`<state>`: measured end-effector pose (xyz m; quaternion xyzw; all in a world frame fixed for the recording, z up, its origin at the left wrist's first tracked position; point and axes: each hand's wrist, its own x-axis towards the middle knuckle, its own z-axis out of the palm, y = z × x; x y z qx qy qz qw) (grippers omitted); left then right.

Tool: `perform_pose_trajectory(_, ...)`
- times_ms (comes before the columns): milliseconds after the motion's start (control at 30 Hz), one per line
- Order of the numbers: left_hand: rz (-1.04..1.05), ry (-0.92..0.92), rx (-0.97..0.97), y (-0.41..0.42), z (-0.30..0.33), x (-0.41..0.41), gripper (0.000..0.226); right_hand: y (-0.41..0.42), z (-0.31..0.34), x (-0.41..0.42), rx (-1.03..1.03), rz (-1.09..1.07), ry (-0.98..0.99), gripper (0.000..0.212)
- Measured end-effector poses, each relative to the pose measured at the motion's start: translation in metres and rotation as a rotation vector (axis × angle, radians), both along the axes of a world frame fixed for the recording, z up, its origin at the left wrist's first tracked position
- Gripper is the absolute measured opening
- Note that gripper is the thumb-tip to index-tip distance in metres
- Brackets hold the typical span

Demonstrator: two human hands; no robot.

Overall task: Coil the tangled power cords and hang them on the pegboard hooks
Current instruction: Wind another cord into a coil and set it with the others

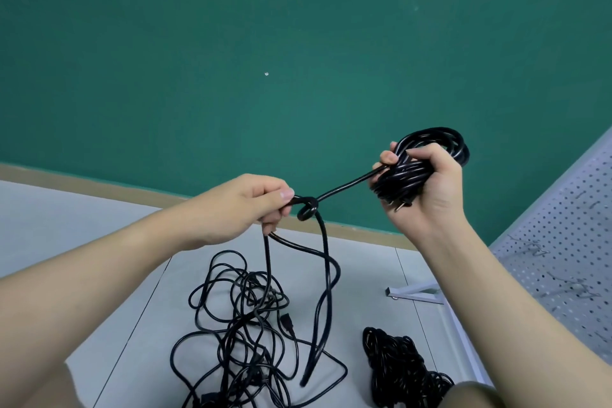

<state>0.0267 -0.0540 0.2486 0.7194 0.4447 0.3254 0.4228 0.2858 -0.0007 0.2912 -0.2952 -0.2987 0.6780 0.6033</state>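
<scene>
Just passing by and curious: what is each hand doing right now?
Left hand: pinches the knot in the black cord.
Right hand: grips the coiled cord.

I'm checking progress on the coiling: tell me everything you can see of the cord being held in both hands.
The black cord, glossy like rubber, is partly wound into a coil gripped in the right hand, a plug end showing below it. A taut stretch runs to a small knot pinched by the left hand. The rest hangs down to the floor.

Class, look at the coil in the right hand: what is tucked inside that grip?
The right hand grips a black coil with a plug poking out below. The loops under the fingers are hidden.
</scene>
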Motion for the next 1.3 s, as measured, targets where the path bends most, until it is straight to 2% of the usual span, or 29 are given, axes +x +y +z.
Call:
perform_pose_trajectory(133,0.026,-0.028,0.044,0.0,-0.002,0.004,0.035,0.009,-0.007,0.015,-0.026,-0.091,-0.029,0.011)
perform_pose_trajectory(300,0.07,-0.09,0.062,-0.002,-0.002,0.002,0.03,0.016,-0.014,0.032,-0.046,-0.156,-0.08,0.021)
perform_pose_trajectory(400,0.168,-0.066,0.161,-0.002,-0.005,0.001,0.029,0.015,-0.017,0.036,-0.055,-0.182,-0.156,0.013)
perform_pose_trajectory(533,0.258,-0.226,0.203,0.002,-0.007,-0.001,0.03,0.014,-0.02,0.042,-0.084,-0.291,-0.311,0.019)
perform_pose_trajectory(600,0.299,-0.297,0.185,0.006,-0.007,-0.009,0.027,0.014,-0.022,0.049,-0.102,-0.32,-0.328,0.021)
perform_pose_trajectory(700,0.262,-0.39,0.041,0.007,-0.003,-0.016,0.03,0.014,-0.025,0.054,-0.104,-0.27,-0.283,0.016)
perform_pose_trajectory(767,0.176,-0.312,-0.039,0.004,-0.003,-0.014,0.036,0.012,-0.026,0.047,-0.097,-0.202,-0.278,0.007)
perform_pose_trajectory(833,0.104,-0.139,-0.077,0.0,-0.007,-0.009,0.047,0.008,-0.029,0.034,-0.083,-0.122,-0.268,0.013)
perform_pose_trajectory(933,0.01,0.049,-0.192,-0.006,-0.009,0.006,0.05,-0.001,-0.029,0.011,-0.038,-0.007,-0.252,0.024)
perform_pose_trajectory(1100,-0.131,0.192,-0.208,-0.006,-0.017,0.023,0.017,-0.004,-0.028,-0.009,-0.018,0.05,-0.278,0.039)
perform_pose_trajectory(1233,-0.159,0.253,-0.163,-0.002,-0.022,0.02,0.007,-0.001,-0.027,-0.005,-0.046,0.043,-0.23,0.043)
perform_pose_trajectory(1300,-0.144,0.327,-0.144,0.001,-0.026,0.013,0.009,-0.002,-0.027,-0.004,-0.047,0.048,-0.197,0.043)
